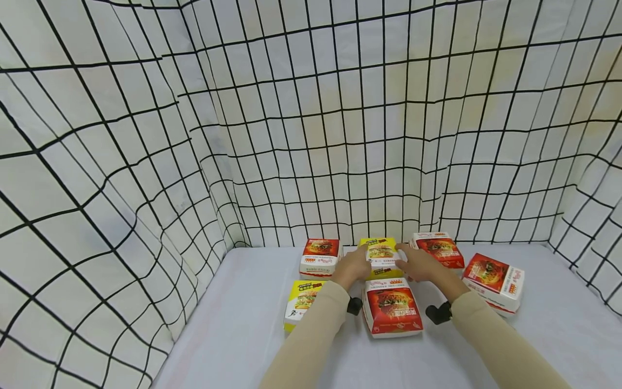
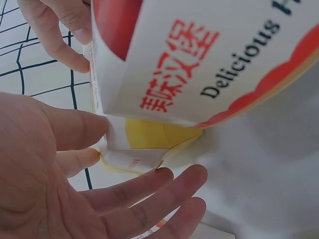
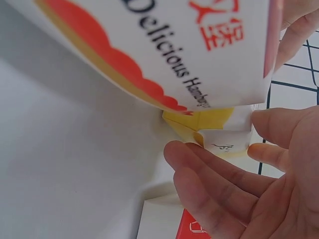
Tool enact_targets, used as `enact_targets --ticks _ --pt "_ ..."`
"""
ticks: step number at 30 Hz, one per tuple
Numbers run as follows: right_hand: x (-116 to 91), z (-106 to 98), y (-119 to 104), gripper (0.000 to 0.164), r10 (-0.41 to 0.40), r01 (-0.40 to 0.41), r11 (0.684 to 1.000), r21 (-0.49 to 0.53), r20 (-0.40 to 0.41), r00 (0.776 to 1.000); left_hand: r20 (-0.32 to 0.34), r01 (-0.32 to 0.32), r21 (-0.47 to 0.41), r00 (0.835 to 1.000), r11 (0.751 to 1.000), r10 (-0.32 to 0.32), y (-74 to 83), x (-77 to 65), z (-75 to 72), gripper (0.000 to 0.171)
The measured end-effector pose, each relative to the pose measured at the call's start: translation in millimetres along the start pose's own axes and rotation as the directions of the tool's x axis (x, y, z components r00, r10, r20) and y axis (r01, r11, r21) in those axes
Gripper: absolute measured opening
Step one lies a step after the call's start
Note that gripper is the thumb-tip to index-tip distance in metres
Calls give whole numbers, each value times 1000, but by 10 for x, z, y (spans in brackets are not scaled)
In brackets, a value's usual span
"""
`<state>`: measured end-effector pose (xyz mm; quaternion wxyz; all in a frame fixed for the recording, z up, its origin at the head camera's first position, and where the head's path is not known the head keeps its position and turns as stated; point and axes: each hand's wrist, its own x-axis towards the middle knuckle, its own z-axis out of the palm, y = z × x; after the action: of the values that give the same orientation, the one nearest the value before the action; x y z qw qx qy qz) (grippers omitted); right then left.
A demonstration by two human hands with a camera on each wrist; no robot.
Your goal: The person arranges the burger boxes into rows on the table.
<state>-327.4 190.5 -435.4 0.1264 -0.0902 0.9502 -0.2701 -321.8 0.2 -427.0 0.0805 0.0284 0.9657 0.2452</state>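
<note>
At the back middle of the white table, a yellow and white hamburger box (image 1: 381, 253) lies between my two hands. My left hand (image 1: 353, 268) is at its left side, with thumb and index fingertips at the upper edge of the box. Opposite it, the right hand (image 1: 419, 266) has its thumb and index fingertips at the right edge. Both wrist views show the other fingers (image 2: 149, 209) (image 3: 214, 194) spread and extended. Just in front of the yellow box, between the forearms, sits a red and white hamburger box (image 1: 392, 309), large in both wrist views.
Left of the hands lie a red and white box (image 1: 319, 256) and another yellow box (image 1: 303, 300), the latter partly behind my left sleeve. On the right are two more red and white boxes (image 1: 439, 251) (image 1: 494, 282). Black netting (image 1: 335, 146) over white sheeting borders the back and sides.
</note>
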Motion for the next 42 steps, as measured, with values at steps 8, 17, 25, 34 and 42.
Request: enact_targets --ticks 8,17,25,34,42 --pt "-16 -9 66 65 -19 18 1000 -10 -35 999 -21 12 54 1000 998 -11 20 -3 -40 61" --pt "-243 -53 114 61 -87 88 996 9 -72 994 -114 -36 79 993 996 45 121 -297 -179 51" --pt "-530 -44 160 56 -77 83 995 63 -95 993 -309 -230 -121 933 966 184 125 -698 -162 43" --pt "-762 162 286 48 -67 83 989 120 -128 989 -352 -265 -193 917 945 185 41 -1067 145 40" --pt "-904 264 264 45 -28 47 988 146 -128 991 -312 -190 -208 943 959 119 -120 -1141 389 53"
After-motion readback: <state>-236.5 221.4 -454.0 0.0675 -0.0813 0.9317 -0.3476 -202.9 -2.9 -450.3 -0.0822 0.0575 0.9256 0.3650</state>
